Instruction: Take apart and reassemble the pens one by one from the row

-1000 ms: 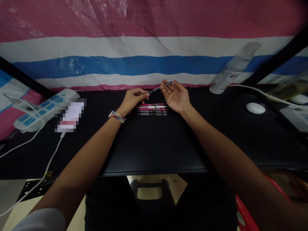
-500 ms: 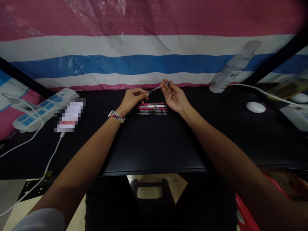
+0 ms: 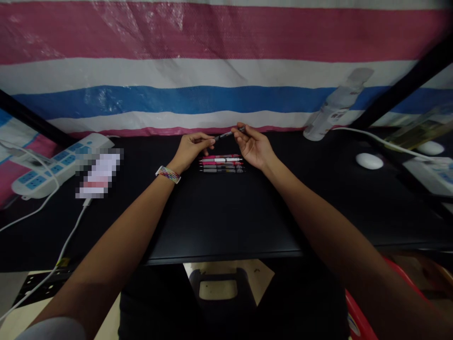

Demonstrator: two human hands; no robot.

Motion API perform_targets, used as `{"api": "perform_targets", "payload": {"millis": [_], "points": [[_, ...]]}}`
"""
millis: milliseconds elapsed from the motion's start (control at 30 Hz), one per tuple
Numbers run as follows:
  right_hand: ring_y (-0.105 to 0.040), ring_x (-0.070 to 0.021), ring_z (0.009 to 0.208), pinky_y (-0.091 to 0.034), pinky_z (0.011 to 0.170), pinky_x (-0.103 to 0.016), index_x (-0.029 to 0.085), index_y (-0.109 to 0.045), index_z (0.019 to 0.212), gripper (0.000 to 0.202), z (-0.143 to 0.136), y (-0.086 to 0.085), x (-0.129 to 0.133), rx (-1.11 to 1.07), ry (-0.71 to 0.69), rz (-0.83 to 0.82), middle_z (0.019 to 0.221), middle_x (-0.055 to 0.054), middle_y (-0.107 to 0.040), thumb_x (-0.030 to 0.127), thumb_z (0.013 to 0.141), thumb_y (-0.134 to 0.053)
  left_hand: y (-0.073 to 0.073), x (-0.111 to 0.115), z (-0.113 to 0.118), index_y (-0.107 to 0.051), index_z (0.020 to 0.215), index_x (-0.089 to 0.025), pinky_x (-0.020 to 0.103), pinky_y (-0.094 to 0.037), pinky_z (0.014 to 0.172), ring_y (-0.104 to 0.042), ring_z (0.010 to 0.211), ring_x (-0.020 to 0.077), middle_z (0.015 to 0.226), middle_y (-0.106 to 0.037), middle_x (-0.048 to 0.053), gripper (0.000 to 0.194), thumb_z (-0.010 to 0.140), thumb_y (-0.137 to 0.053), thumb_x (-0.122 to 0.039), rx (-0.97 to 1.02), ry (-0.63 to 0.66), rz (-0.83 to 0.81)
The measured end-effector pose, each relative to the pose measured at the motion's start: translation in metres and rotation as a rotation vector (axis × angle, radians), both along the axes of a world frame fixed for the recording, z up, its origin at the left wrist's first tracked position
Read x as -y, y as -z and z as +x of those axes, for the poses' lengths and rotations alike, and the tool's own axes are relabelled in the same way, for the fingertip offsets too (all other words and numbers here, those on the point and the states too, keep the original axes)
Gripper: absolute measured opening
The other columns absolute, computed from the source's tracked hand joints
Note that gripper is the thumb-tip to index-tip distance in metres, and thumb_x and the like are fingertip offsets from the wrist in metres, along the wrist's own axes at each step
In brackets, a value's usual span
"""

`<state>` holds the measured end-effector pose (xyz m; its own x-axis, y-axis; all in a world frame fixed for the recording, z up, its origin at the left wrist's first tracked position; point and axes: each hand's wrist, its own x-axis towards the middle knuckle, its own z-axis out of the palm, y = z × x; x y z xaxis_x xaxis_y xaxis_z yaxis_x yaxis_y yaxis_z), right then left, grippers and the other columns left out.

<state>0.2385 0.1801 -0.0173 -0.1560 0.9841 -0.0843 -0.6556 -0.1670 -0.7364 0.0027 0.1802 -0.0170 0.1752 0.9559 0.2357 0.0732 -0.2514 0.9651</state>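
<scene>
Two bare forearms reach forward over a black table [image 3: 226, 222], the left wrist wearing a multicoloured band [image 3: 167, 174]. Just past the wrists, a neat row of pens [image 3: 222, 163] in pink, white and grey lies flat on the table between the two hands. Above that row, the left hand [image 3: 191, 150] and the right hand [image 3: 253, 146] together hold a dark pen [image 3: 228, 134] in the air, each pinching one end with the fingertips, the pen slightly tilted. To the left lie a white power strip [image 3: 53, 165] and a cable [image 3: 67, 245]; to the right sit a white mouse [image 3: 369, 161] and a bottle [image 3: 336, 106] leaning against the striped pink, white and blue sheet [image 3: 212, 61] behind the table.
</scene>
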Motion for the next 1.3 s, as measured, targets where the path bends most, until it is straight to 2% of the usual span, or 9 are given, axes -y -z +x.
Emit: {"api": "perform_targets", "payload": {"millis": [67, 200, 433, 600, 867, 967, 1067, 1200, 1300], "points": [[-0.084, -0.0205, 0.114, -0.072, 0.090, -0.026, 0.023, -0.076, 0.117, 0.018, -0.002, 0.001, 0.001, -0.027, -0.021, 0.031, 0.106, -0.005, -0.087, 0.022, 0.100, -0.071, 0.000, -0.001, -0.001, -0.082, 0.085, -0.021, 0.027, -0.052, 0.058, -0.061, 0.055, 0.0101, 0.081, -0.079, 0.005, 0.018, 0.082, -0.093, -0.034, 0.022, 0.002, 0.004], [-0.084, -0.0158, 0.113, -0.071, 0.093, -0.023, 0.027, -0.076, 0.119, 0.033, -0.006, -0.001, 0.006, -0.081, -0.041, 0.083, 0.109, 0.000, -0.087, 0.010, 0.091, -0.072, 0.000, -0.001, -0.001, -0.083, 0.085, -0.019, 0.025, -0.052, 0.056, -0.061, 0.054, 0.0102, 0.079, -0.080, 0.006, 0.030, 0.077, -0.095, -0.045, 0.000, 0.018, -0.012], [-0.082, -0.0232, 0.118, -0.072, 0.095, -0.032, 0.019, -0.076, 0.123, 0.032, -0.004, -0.007, 0.010, -0.132, -0.031, 0.016, 0.111, -0.009, -0.086, 0.036, 0.100, -0.063, -0.002, 0.000, -0.001, -0.086, 0.089, -0.020, 0.025, -0.051, 0.055, -0.063, 0.056, 0.0114, 0.083, -0.082, 0.008, 0.030, 0.078, -0.095, -0.047, -0.017, 0.008, -0.002], [-0.082, -0.0253, 0.117, -0.072, 0.097, -0.034, 0.019, -0.077, 0.121, 0.032, -0.005, -0.005, 0.009, -0.146, -0.011, -0.016, 0.105, -0.011, -0.085, 0.038, 0.098, -0.064, -0.001, 0.001, -0.001, -0.085, 0.089, -0.019, 0.025, -0.050, 0.055, -0.063, 0.056, 0.0117, 0.083, -0.082, 0.008, 0.029, 0.079, -0.093, -0.045, -0.022, -0.003, -0.009], [-0.082, -0.0238, 0.115, -0.071, 0.100, -0.035, 0.023, -0.075, 0.111, 0.020, -0.008, 0.004, 0.003, -0.109, -0.010, 0.042, 0.098, -0.006, -0.085, 0.020, 0.092, -0.072, 0.000, -0.001, -0.004, -0.086, 0.091, -0.020, 0.026, -0.050, 0.056, -0.063, 0.055, 0.0117, 0.082, -0.082, 0.007, 0.026, 0.081, -0.092, -0.042, -0.021, 0.001, 0.014], [-0.081, -0.0221, 0.121, -0.069, 0.106, -0.034, 0.023, -0.075, 0.113, 0.032, -0.011, -0.001, 0.009, -0.119, -0.047, 0.062, 0.105, -0.004, -0.086, 0.006, 0.087, -0.067, 0.000, -0.001, -0.004, -0.086, 0.090, -0.019, 0.026, -0.050, 0.055, -0.063, 0.055, 0.0115, 0.081, -0.082, 0.007, 0.028, 0.079, -0.093, -0.044, -0.016, 0.003, 0.002], [-0.079, -0.0217, 0.126, -0.067, 0.110, -0.035, 0.024, -0.075, 0.122, 0.042, -0.013, -0.006, 0.014, -0.136, -0.079, 0.080, 0.112, -0.004, -0.086, 0.004, 0.086, -0.065, 0.000, 0.000, -0.004, -0.086, 0.089, -0.020, 0.025, -0.051, 0.055, -0.063, 0.054, 0.0116, 0.080, -0.082, 0.007, 0.029, 0.078, -0.094, -0.046, -0.011, -0.002, -0.003], [-0.081, -0.0221, 0.119, -0.071, 0.103, -0.035, 0.022, -0.074, 0.132, 0.044, -0.011, -0.008, 0.015, -0.118, -0.064, 0.049, 0.110, -0.005, -0.086, 0.010, 0.091, -0.064, 0.000, 0.000, -0.003, -0.085, 0.087, -0.022, 0.026, -0.052, 0.055, -0.063, 0.055, 0.0119, 0.082, -0.082, 0.007, 0.025, 0.080, -0.092, -0.045, -0.021, -0.006, -0.005], [-0.082, -0.0195, 0.104, -0.072, 0.091, -0.029, 0.024, -0.076, 0.127, 0.037, -0.010, -0.006, 0.012, -0.062, -0.023, 0.057, 0.103, -0.003, -0.086, 0.013, 0.092, -0.070, 0.001, -0.002, -0.004, -0.082, 0.080, -0.020, 0.025, -0.051, 0.055, -0.063, 0.055, 0.0124, 0.074, -0.078, 0.007, 0.031, 0.086, -0.088, -0.050, -0.012, 0.001, -0.025]]}}
